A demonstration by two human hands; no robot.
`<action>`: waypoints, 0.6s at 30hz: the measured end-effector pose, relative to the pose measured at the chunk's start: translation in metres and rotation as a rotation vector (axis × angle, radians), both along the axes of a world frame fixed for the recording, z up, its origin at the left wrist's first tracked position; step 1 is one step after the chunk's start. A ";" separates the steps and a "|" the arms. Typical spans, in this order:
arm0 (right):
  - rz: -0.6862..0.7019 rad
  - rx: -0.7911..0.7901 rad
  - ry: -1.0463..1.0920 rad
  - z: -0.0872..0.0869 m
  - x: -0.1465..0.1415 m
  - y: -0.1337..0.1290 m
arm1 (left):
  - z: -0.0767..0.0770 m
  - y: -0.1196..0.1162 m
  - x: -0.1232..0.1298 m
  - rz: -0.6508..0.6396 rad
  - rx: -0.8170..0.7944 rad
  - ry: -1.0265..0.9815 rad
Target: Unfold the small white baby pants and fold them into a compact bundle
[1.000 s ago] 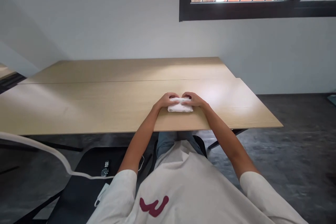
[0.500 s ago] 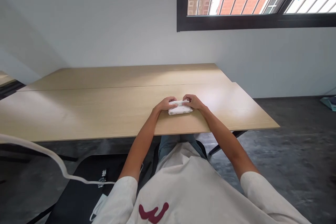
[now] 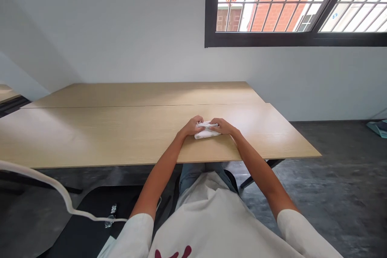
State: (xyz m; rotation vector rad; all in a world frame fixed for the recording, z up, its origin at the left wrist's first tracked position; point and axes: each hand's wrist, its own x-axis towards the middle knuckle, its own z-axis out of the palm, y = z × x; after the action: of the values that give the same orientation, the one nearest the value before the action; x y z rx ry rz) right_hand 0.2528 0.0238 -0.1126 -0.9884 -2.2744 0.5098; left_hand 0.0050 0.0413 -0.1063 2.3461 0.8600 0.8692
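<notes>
Both hands drawn closer, left hand (image 3: 191,126), right hand (image 3: 223,126), clamped on half-hidden folded cloth (image 3: 205,133).

— Only one view: worn on the head, looking forward and down over the table (image 3: 90,137).
— How near?
— Close above own arms; far wall and window (image 3: 290,4) also inside.

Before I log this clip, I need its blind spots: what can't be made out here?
- Head view: the middle of the folded white cloth is covered by the left hand and right hand.
- Its small print is too small to read.
- The small object on the black seat is too small to identify.
- The shirt's red mark is cut by the bottom edge.
</notes>
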 end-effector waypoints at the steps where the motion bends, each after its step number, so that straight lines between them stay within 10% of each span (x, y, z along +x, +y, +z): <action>1: 0.015 0.006 -0.012 0.000 0.000 -0.001 | 0.000 0.000 0.000 0.000 -0.008 -0.010; 9: -0.101 0.205 0.080 -0.009 -0.012 -0.001 | -0.001 0.002 0.002 -0.119 -0.399 -0.368; 18: -0.045 0.231 0.134 -0.014 -0.017 -0.002 | 0.004 0.006 0.003 -0.010 -0.390 -0.344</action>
State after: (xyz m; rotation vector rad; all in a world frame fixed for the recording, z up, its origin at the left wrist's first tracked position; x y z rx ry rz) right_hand 0.2355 0.0214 -0.1263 -0.8614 -2.1298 0.2779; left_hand 0.0084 0.0470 -0.1027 1.8003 0.7883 0.9652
